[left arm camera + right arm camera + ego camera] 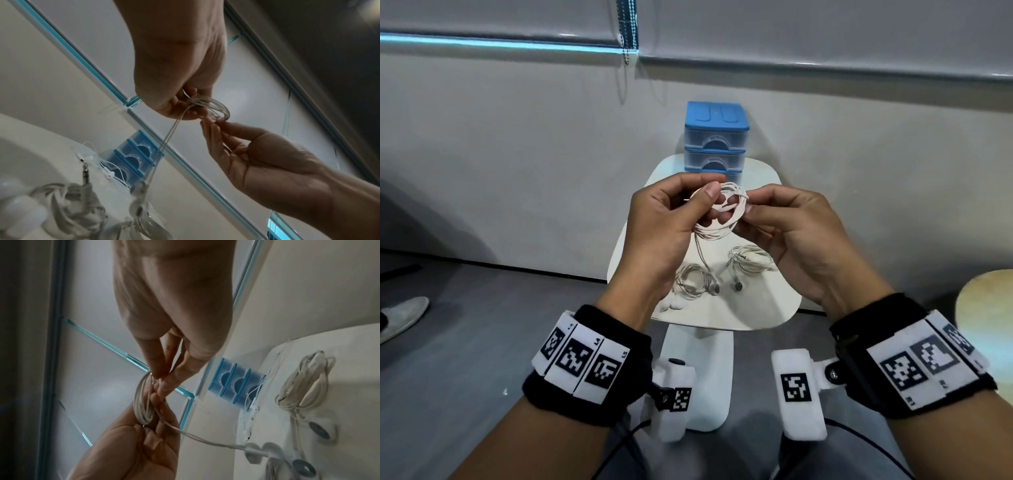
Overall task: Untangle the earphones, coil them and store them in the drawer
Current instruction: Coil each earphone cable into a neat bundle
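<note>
The biggest risk sits at the far edge of your desk (774, 308): the blue drawer unit (714, 137) has all three drawers shut as far as the head view shows, and both your hands are busy, so opening one means letting go with one hand while the coil is only lightly held. Next in size is the coil itself; the earphones (722, 212) are up in the air between your hands, above the middle of the desk and nearer to you than the drawers. Your left hand (671, 219) pinches the loops between thumb and curled fingers, and your right hand (787, 233) nips the cable at the coil's right side with its fingertips. If either pinch slackens, the springy loops will likely fan open and you coil again. Below, a loose tail hangs down to the two earbuds (726, 286), which look to lie on the desk between two other bundled sets (690, 281) and (751, 262); wind too quickly and those buds may drag across and snag a neighbouring bundle, or pull it off the near edge. Smallest, the thin cable may kink where your right fingertips (158, 376) bend it tightly.
</note>
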Demonstrator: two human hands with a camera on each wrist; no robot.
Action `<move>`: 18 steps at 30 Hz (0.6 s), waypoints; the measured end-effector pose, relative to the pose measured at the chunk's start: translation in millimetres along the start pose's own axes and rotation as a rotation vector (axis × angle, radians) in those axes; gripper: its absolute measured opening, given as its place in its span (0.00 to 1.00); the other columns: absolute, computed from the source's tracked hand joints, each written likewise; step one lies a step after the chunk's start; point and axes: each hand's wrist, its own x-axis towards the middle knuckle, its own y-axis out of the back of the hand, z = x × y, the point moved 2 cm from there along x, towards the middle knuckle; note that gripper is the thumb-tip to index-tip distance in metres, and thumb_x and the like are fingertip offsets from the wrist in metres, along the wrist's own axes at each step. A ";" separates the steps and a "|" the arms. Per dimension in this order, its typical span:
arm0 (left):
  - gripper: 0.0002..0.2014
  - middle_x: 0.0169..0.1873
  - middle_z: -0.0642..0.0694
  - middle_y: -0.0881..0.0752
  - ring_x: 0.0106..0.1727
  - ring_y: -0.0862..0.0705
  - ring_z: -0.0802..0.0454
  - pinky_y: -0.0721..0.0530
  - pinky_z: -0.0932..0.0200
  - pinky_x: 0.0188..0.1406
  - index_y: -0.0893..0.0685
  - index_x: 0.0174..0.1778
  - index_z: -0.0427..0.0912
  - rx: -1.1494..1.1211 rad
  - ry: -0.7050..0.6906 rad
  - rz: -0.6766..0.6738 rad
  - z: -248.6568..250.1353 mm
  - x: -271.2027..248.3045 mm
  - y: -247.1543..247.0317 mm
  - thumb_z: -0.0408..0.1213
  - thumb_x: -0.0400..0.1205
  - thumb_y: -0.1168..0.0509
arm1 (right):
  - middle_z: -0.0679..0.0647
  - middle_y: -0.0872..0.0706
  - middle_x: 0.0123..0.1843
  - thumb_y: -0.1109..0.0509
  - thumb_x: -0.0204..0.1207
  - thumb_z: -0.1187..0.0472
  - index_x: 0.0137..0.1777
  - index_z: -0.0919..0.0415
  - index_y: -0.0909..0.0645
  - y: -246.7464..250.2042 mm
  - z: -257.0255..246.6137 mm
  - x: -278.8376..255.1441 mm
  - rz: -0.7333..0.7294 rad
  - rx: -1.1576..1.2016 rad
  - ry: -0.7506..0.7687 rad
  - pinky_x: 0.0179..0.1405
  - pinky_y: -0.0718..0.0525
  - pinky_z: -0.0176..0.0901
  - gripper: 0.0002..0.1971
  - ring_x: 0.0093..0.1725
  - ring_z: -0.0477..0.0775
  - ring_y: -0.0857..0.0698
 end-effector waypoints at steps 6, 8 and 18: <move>0.09 0.43 0.46 0.05 0.40 0.11 0.60 0.18 0.69 0.42 0.07 0.56 0.38 0.074 -0.137 0.021 2.2 3.3 1.6 0.28 0.81 0.26 | 0.66 0.08 0.48 0.24 0.68 0.71 0.42 0.67 0.13 -12.0 3.4 -8.4 -0.056 0.137 0.052 0.52 0.10 0.42 0.04 0.48 0.60 0.07; 0.10 0.42 0.46 0.05 0.39 0.11 0.60 0.18 0.68 0.41 0.08 0.57 0.37 0.032 -0.107 -0.014 2.7 3.5 3.3 0.28 0.80 0.26 | 0.60 0.08 0.43 0.25 0.72 0.75 0.40 0.65 0.14 -14.2 4.2 -6.0 -0.038 0.069 0.076 0.47 0.12 0.40 0.05 0.42 0.55 0.09; 0.12 0.34 0.48 0.21 0.31 0.22 0.57 0.16 0.61 0.43 0.13 0.62 0.34 -0.233 0.220 -0.237 16.2 10.2 13.1 0.29 0.88 0.40 | 0.51 0.10 0.39 0.34 0.80 0.74 0.61 0.65 0.21 -17.2 -3.1 0.5 -0.251 -0.079 -0.021 0.41 0.20 0.36 0.12 0.37 0.43 0.13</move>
